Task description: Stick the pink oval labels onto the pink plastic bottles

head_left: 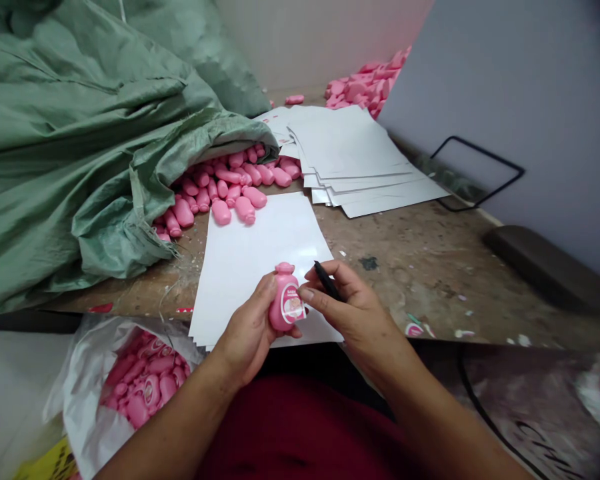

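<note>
Low in the middle, my left hand point(253, 323) is wrapped round a small pink bottle point(280, 303), held upright over white sheets point(255, 260). A round printed label lies on the bottle's front, with a clear edge sticking out at its right side. My right hand point(353, 307) has a black pen-like tool point(329, 281) between its fingers, while its thumb and a fingertip touch the label's right edge. Two pink bottles point(245, 210) lie on the far end of the sheets, beside a heap of bottles spilling from a green sack.
The green sack point(80, 153) covers the left of the wooden table point(405, 253). Stacked white sheets point(350, 147) lie behind, near more pink pieces point(363, 87). A black wire frame point(500, 163) stands right. Below the table's edge, a white bag point(90, 380) holds labelled bottles.
</note>
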A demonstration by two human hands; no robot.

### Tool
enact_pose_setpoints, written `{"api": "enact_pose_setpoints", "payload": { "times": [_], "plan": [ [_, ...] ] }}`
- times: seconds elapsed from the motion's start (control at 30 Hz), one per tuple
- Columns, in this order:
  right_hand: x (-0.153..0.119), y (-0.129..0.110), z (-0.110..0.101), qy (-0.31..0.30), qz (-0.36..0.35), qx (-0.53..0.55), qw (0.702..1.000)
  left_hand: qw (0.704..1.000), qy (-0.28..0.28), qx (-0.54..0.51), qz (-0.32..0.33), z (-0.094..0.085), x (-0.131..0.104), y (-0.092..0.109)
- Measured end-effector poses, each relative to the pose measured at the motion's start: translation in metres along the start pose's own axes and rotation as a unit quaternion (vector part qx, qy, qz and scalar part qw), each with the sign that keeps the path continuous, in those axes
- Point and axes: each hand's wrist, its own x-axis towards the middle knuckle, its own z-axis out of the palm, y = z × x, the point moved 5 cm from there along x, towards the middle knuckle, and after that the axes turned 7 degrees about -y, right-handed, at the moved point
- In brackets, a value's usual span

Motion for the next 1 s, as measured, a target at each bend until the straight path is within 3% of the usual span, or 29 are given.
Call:
{"api": "enact_pose_setpoints", "payload": {
  "times": [0.3, 0.67, 1.0],
  "plan": [
    [0.003, 0.006, -0.003, 0.004, 0.008, 0.002, 1.000, 0.999, -0.009, -0.033, -0.029, -0.002, 0.002, -0.003],
    [0.003, 0.012, -0.005, 0.009, 0.008, -0.006, 1.000, 1.000, 0.010, 0.006, 0.001, -0.003, 0.001, -0.003],
    [0.003, 0.014, -0.006, 0.007, 0.016, 0.002, 1.000, 0.995, -0.008, -0.078, -0.056, -0.002, 0.005, -0.009]
  ]
}}
